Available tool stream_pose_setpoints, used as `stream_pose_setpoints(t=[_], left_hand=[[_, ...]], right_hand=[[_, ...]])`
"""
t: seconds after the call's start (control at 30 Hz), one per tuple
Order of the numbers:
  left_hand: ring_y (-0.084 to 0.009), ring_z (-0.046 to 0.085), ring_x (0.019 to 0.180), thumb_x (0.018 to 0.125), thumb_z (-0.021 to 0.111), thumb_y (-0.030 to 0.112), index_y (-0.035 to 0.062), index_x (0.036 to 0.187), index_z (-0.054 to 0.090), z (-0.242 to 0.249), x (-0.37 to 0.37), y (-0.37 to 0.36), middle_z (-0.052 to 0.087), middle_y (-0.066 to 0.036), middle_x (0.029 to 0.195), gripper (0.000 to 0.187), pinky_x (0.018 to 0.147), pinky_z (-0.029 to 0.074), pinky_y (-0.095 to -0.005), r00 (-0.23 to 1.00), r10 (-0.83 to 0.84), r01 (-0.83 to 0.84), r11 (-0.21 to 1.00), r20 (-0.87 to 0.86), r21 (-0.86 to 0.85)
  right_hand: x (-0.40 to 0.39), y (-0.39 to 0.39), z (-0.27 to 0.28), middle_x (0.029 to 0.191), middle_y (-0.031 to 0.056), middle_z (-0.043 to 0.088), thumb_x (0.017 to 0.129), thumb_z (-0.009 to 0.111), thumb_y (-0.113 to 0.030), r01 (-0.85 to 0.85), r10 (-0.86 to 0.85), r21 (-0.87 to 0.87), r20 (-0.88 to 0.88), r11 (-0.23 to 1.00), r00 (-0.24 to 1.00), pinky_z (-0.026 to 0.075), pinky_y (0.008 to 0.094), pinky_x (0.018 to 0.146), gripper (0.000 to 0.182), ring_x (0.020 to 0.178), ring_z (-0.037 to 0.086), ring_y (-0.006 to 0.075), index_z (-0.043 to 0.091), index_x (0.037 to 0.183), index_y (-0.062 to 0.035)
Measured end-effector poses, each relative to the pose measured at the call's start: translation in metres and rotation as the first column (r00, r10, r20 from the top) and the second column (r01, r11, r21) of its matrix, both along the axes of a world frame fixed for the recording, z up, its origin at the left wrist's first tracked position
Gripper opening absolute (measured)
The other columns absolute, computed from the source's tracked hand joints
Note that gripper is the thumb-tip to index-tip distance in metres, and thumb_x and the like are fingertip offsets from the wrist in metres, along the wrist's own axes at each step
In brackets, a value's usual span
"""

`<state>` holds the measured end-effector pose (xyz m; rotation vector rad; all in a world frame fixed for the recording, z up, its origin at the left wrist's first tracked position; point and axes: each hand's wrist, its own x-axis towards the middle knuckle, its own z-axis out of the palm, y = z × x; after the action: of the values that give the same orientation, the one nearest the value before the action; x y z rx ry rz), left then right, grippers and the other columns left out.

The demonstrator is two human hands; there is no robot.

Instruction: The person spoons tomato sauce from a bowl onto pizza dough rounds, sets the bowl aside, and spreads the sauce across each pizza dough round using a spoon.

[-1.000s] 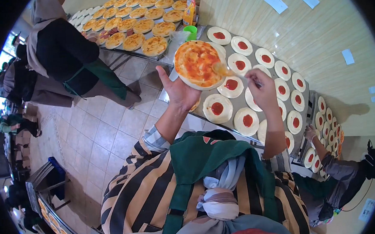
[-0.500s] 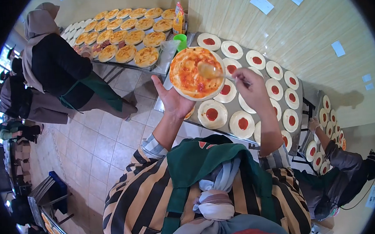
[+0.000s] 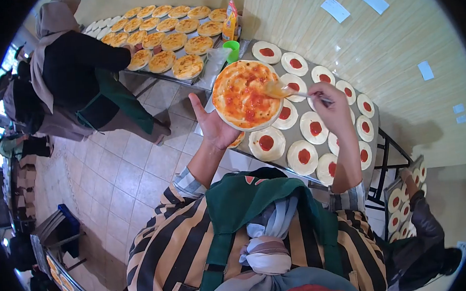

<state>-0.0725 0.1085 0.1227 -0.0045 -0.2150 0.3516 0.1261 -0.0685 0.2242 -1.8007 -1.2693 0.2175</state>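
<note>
On my left hand (image 3: 214, 126) rests a round pizza base (image 3: 243, 99) spread with red sauce, lifted above the tray. The thumb sticks out to the side, and the other fingers are hidden beneath the base. My right hand (image 3: 327, 101) grips the handle of a spoon (image 3: 277, 89), whose sauce-smeared bowl is over the right part of the base. Below my hands, a metal tray (image 3: 290, 128) bears rows of pale dough rounds, each with a blob of red sauce, such as one dough round (image 3: 265, 143) near the front edge.
A green cup (image 3: 232, 50) and an orange packet (image 3: 230, 23) stand behind the held base. Sauced bases (image 3: 187, 66) fill another table at the back left, where a person (image 3: 79, 69) works. Another person (image 3: 428, 235) reaches over a tray at the right.
My right hand and the spoon have moved right across the base. The base stays on my left hand. The person at the right has moved lower in view.
</note>
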Motion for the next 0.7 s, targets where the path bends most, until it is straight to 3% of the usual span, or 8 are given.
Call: stream_pose_setpoints(t=[0.1, 0.17, 0.23, 0.3, 0.37, 0.4, 0.53, 0.7], left_hand=[[-0.0366, 0.021, 0.142, 0.068, 0.043, 0.089, 0.0114, 0.15, 0.021, -0.002, -0.001, 0.001, 0.019, -0.015, 0.156, 0.115, 0.114, 0.015, -0.0579, 1.0, -0.003, 0.003, 1.0, -0.013, -0.007], [-0.0372, 0.019, 0.142, 0.069, 0.045, 0.087, 0.0114, 0.151, 0.019, -0.002, 0.0, -0.001, 0.017, -0.015, 0.156, 0.115, 0.114, 0.014, -0.059, 1.0, -0.003, 0.003, 1.0, -0.016, -0.019], [-0.0372, 0.02, 0.142, 0.069, 0.045, 0.087, 0.0105, 0.151, 0.019, -0.001, 0.002, -0.001, 0.017, -0.015, 0.156, 0.115, 0.114, 0.014, -0.0583, 0.999, 0.017, -0.018, 0.999, -0.038, -0.034], [-0.0373, 0.021, 0.142, 0.069, 0.045, 0.087, 0.01, 0.151, 0.019, 0.001, 0.003, -0.002, 0.018, -0.016, 0.156, 0.115, 0.114, 0.014, -0.0578, 0.997, 0.062, -0.064, 0.997, -0.05, -0.041], [-0.0345, 0.023, 0.142, 0.069, 0.038, 0.09, 0.0088, 0.15, 0.021, 0.003, 0.003, -0.002, 0.022, -0.016, 0.155, 0.116, 0.115, 0.015, -0.0551, 0.98, 0.117, -0.108, 0.992, -0.16, 0.064], [-0.0346, 0.024, 0.142, 0.069, 0.037, 0.09, 0.0077, 0.15, 0.021, 0.004, 0.003, -0.002, 0.022, -0.016, 0.154, 0.117, 0.115, 0.015, -0.0553, 0.969, 0.149, -0.132, 0.986, -0.199, 0.099], [-0.0349, 0.024, 0.141, 0.069, 0.035, 0.091, 0.0068, 0.149, 0.02, 0.01, 0.005, -0.008, 0.022, -0.016, 0.154, 0.117, 0.115, 0.016, -0.0552, 0.965, 0.124, -0.101, 0.989, -0.233, 0.109], [-0.0351, 0.023, 0.142, 0.069, 0.033, 0.091, 0.0075, 0.15, 0.019, 0.01, 0.006, -0.013, 0.021, -0.016, 0.155, 0.117, 0.115, 0.016, -0.0546, 0.976, 0.044, -0.028, 0.997, -0.215, 0.079]], right_hand=[[0.002, 0.007, -0.007, 0.083, 0.0055, 0.063, 0.087, 0.055, 0.001, 0.098, -0.096, 0.02, -0.068, 0.995, 0.993, 0.048, 0.0248, 0.069, 0.011, 0.074, 0.06, 0.0116, 0.058, 0.097, -0.0007], [-0.009, 0.017, -0.014, 0.082, 0.0062, 0.062, 0.087, 0.055, 0.001, 0.071, -0.066, 0.032, -0.132, 0.997, 0.989, 0.048, 0.026, 0.068, 0.01, 0.074, 0.06, 0.0119, 0.058, 0.096, -0.0005], [-0.028, 0.02, -0.006, 0.079, 0.0055, 0.06, 0.087, 0.055, 0.001, -0.041, 0.033, -0.048, -0.164, 0.998, 0.986, 0.047, 0.0259, 0.066, 0.009, 0.072, 0.058, 0.0102, 0.057, 0.095, -0.0002], [-0.025, 0.009, -0.008, 0.078, 0.0063, 0.059, 0.086, 0.056, 0.0, -0.044, 0.035, -0.058, -0.159, 0.997, 0.987, 0.047, 0.0257, 0.063, 0.008, 0.071, 0.057, 0.0098, 0.057, 0.093, 0.0006], [-0.015, -0.004, -0.012, 0.079, 0.0075, 0.059, 0.085, 0.057, 0.0, -0.065, 0.038, -0.21, -0.129, 0.976, 0.991, 0.047, 0.0256, 0.064, 0.007, 0.072, 0.058, 0.0108, 0.057, 0.091, 0.0012], [-0.022, -0.003, -0.013, 0.079, 0.008, 0.059, 0.084, 0.057, 0.0, -0.124, 0.102, -0.111, -0.182, 0.986, 0.978, 0.047, 0.0254, 0.063, 0.006, 0.071, 0.058, 0.0108, 0.058, 0.09, 0.0005], [-0.051, 0.031, -0.016, 0.077, 0.0063, 0.057, 0.083, 0.058, 0.0, -0.215, 0.197, -0.079, -0.189, 0.973, 0.962, 0.045, 0.0235, 0.061, 0.008, 0.069, 0.054, 0.0088, 0.059, 0.091, -0.0009], [-0.046, 0.04, -0.022, 0.075, 0.0065, 0.057, 0.083, 0.057, 0.001, -0.139, 0.115, -0.089, -0.232, 0.986, 0.966, 0.046, 0.0238, 0.064, 0.009, 0.07, 0.054, 0.0089, 0.059, 0.092, 0.0001]])
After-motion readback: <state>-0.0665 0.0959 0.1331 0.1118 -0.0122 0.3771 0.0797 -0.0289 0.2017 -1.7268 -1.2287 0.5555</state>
